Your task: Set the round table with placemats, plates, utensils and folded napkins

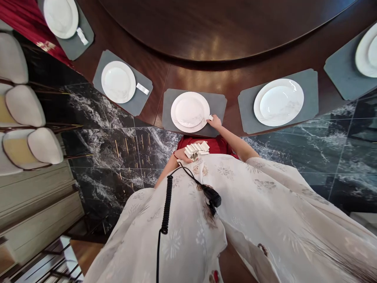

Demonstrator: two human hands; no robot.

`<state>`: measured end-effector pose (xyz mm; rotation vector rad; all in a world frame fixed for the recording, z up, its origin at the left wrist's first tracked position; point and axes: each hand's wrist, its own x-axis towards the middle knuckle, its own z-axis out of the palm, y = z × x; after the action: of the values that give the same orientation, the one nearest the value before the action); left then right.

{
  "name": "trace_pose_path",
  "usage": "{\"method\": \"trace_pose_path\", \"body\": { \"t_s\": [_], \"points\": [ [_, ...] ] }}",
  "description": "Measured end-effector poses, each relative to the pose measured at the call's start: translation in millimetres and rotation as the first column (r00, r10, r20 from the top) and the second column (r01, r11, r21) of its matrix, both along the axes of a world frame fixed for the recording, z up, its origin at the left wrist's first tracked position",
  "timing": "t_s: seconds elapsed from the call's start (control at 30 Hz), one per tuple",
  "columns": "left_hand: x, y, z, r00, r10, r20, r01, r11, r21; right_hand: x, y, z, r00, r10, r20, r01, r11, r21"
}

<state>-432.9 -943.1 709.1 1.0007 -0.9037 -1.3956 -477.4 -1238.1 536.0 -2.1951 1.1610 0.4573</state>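
Note:
My right hand [216, 122] pinches a small white chopstick rest [210, 117] at the right rim of the white plate [190, 113]. That plate lies on a grey placemat [219, 103] near the table's edge. Close to my body, my left hand [183, 155] is closed around a stack of white chopstick rests [198, 148], several of them side by side. Its fingers are partly hidden behind the stack. On the placemat to the left, another chopstick rest [143, 89] lies beside a plate [118, 82].
A dark round turntable [229, 31] fills the table's middle. To the right, a plate [278, 102] sits on its own placemat. At far left a plate [61, 17] has a chopstick rest [82, 35] beside it. Pale chairs [45, 145] stand left. A coiled black cord [167, 204] hangs before me.

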Motion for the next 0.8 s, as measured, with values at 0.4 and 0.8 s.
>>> {"method": "trace_pose_path", "body": {
  "t_s": [0.4, 0.8],
  "points": [
    [-9, 25, -28.4, 0.983, -0.066, -0.170, 0.069, 0.998, 0.012, 11, -82, 29.8, 0.931, 0.364, -0.027, -0.350, 0.869, -0.349],
    [-4, 31, -56.2, 0.980, -0.071, -0.188, 0.073, 0.997, 0.002, 1, -61, 40.9, 0.976, 0.129, -0.175, -0.182, 0.926, -0.331]
  ]
}}
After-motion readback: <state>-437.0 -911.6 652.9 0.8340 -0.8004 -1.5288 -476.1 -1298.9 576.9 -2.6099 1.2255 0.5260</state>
